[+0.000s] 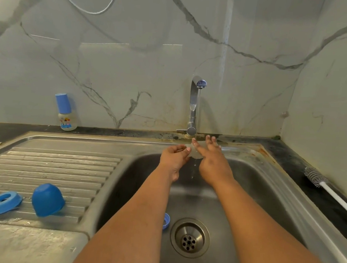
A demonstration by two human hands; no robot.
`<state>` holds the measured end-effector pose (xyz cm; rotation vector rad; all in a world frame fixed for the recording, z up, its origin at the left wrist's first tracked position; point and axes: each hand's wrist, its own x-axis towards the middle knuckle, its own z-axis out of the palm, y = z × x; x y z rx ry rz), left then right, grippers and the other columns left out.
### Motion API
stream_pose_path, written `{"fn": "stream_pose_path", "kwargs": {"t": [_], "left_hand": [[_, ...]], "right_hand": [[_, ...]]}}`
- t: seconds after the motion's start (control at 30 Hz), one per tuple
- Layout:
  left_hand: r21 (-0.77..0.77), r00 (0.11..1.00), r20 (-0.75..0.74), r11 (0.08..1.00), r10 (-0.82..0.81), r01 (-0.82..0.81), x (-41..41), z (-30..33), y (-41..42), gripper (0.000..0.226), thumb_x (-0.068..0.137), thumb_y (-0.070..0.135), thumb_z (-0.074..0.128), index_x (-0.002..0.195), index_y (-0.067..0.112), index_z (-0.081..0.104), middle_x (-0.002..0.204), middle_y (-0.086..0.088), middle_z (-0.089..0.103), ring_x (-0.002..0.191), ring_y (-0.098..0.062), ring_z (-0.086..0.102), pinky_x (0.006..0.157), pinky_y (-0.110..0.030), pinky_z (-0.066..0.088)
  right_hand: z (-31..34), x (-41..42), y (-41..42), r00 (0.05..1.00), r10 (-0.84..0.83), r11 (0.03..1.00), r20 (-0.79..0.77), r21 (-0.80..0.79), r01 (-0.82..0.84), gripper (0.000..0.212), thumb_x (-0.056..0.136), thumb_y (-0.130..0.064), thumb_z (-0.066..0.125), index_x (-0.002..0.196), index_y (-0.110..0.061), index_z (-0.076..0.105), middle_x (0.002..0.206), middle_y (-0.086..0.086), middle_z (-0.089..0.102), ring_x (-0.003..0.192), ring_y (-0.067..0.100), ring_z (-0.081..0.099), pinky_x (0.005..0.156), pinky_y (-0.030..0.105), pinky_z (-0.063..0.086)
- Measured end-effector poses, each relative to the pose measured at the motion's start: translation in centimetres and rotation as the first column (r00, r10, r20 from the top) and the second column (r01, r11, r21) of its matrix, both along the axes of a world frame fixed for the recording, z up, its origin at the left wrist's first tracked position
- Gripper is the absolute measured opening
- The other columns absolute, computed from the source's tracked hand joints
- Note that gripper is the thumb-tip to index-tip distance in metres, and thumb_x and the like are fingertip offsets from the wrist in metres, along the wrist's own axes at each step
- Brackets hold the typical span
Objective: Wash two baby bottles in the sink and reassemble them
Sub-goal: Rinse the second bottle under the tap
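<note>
Over the sink (245, 196), my left hand (174, 157) grips a clear, translucent bottle part (195, 155) under the running stream from the tap (194, 104). My right hand (213, 160) lies against that part with its fingers straight and spread. A blue dome cap (47, 200) and a blue screw ring (4, 202) lie on the drainboard at the left. Another blue piece (166, 221) sits in the basin, half hidden by my left forearm. An assembled baby bottle (67, 112) with a blue cap stands on the counter by the back wall.
A bottle brush (316, 178) with a white handle lies on the dark counter to the right of the sink. The drain (189, 237) is in the basin's near middle. The marble wall closes the back and right sides.
</note>
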<state>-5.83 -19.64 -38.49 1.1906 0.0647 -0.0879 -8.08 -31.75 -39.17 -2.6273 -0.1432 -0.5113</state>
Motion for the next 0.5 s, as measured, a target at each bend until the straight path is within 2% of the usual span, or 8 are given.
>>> {"fn": "stream_pose_path", "kwargs": {"t": [0.07, 0.13, 0.2, 0.27, 0.3, 0.37, 0.43, 0.5], "left_hand": [[-0.016, 1.0, -0.021, 1.0, -0.01, 0.01, 0.2, -0.1, 0.2, 0.029, 0.093, 0.001, 0.059, 0.122, 0.001, 0.055, 0.117, -0.018, 0.061, 0.109, -0.026, 0.06, 0.084, -0.026, 0.054], [-0.083, 0.998, -0.053, 0.996, -0.022, 0.018, 0.2, -0.1, 0.6, 0.028, 0.094, 0.001, 0.057, 0.122, 0.005, 0.055, 0.119, -0.015, 0.061, 0.114, -0.028, 0.059, 0.095, -0.033, 0.052], [-0.175, 0.996, -0.08, 0.984, -0.049, 0.034, 0.4, -0.3, 1.1, 0.03, 0.096, -0.001, 0.052, 0.125, 0.004, 0.054, 0.12, -0.016, 0.059, 0.116, -0.029, 0.057, 0.098, -0.035, 0.05], [-0.243, 0.994, -0.082, 0.969, -0.068, 0.046, 0.4, -0.4, 1.4, 0.032, 0.097, -0.003, 0.048, 0.128, 0.003, 0.052, 0.12, -0.017, 0.058, 0.115, -0.029, 0.057, 0.097, -0.035, 0.049], [-0.258, 0.995, -0.076, 0.965, -0.071, 0.049, 0.3, -0.3, 1.5, 0.032, 0.097, -0.003, 0.048, 0.128, 0.002, 0.051, 0.117, -0.017, 0.058, 0.113, -0.029, 0.057, 0.096, -0.034, 0.049], [-0.264, 0.996, -0.068, 0.964, -0.058, 0.038, 0.1, -0.3, 1.7, 0.032, 0.095, 0.0, 0.052, 0.127, 0.003, 0.051, 0.113, -0.017, 0.058, 0.11, -0.028, 0.057, 0.091, -0.031, 0.051], [-0.258, 0.997, -0.068, 0.966, -0.029, 0.01, 0.1, -0.4, 1.9, 0.033, 0.094, 0.003, 0.055, 0.126, 0.004, 0.051, 0.117, -0.017, 0.056, 0.112, -0.029, 0.056, 0.083, -0.028, 0.053], [-0.264, 0.997, -0.083, 0.964, 0.005, -0.027, 0.3, -0.7, 2.1, 0.029, 0.095, 0.003, 0.054, 0.123, 0.005, 0.053, 0.121, -0.018, 0.056, 0.115, -0.03, 0.056, 0.083, -0.029, 0.053]], "right_hand": [[0.2, 0.1, -0.8, 0.987, -0.159, 0.98, 0.011, 0.124, 0.156, 0.07, 0.091, -0.002, 0.042, 0.155, -0.016, 0.018, 0.162, 0.009, 0.009, 0.149, 0.026, 0.004, 0.122, 0.036, 0.008], [0.4, 0.4, -1.3, 0.956, -0.286, 0.9, -0.062, 0.326, 0.29, 0.061, 0.092, -0.009, 0.044, 0.151, -0.02, 0.031, 0.157, 0.008, 0.022, 0.143, 0.031, 0.021, 0.117, 0.039, 0.021], [0.3, 0.8, -1.3, 0.965, -0.196, 0.751, -0.176, 0.606, 0.263, 0.052, 0.093, -0.011, 0.044, 0.143, -0.026, 0.043, 0.145, 0.008, 0.04, 0.127, 0.03, 0.044, 0.108, 0.04, 0.037], [0.2, 1.1, -0.5, 0.977, -0.064, 0.606, -0.203, 0.77, 0.2, 0.049, 0.091, -0.011, 0.045, 0.137, -0.027, 0.049, 0.127, 0.006, 0.057, 0.11, 0.026, 0.057, 0.099, 0.043, 0.049], [0.2, 1.2, 0.0, 0.98, -0.03, 0.585, -0.196, 0.792, 0.176, 0.049, 0.09, -0.013, 0.047, 0.137, -0.026, 0.05, 0.124, 0.005, 0.059, 0.109, 0.025, 0.058, 0.098, 0.044, 0.05], [0.3, 1.5, 0.8, 0.986, 0.015, 0.59, -0.167, 0.798, 0.126, 0.052, 0.091, -0.017, 0.047, 0.141, -0.028, 0.046, 0.134, 0.005, 0.054, 0.119, 0.025, 0.053, 0.104, 0.046, 0.045], [0.3, 2.0, 1.3, 0.988, 0.037, 0.594, -0.15, 0.798, 0.099, 0.052, 0.095, -0.018, 0.044, 0.145, -0.03, 0.042, 0.144, 0.005, 0.043, 0.127, 0.025, 0.047, 0.109, 0.045, 0.04], [-0.1, 2.4, 1.5, 0.989, 0.049, 0.612, -0.139, 0.787, 0.081, 0.046, 0.099, -0.022, 0.041, 0.144, -0.03, 0.043, 0.147, 0.005, 0.04, 0.129, 0.025, 0.046, 0.11, 0.046, 0.039]]}}
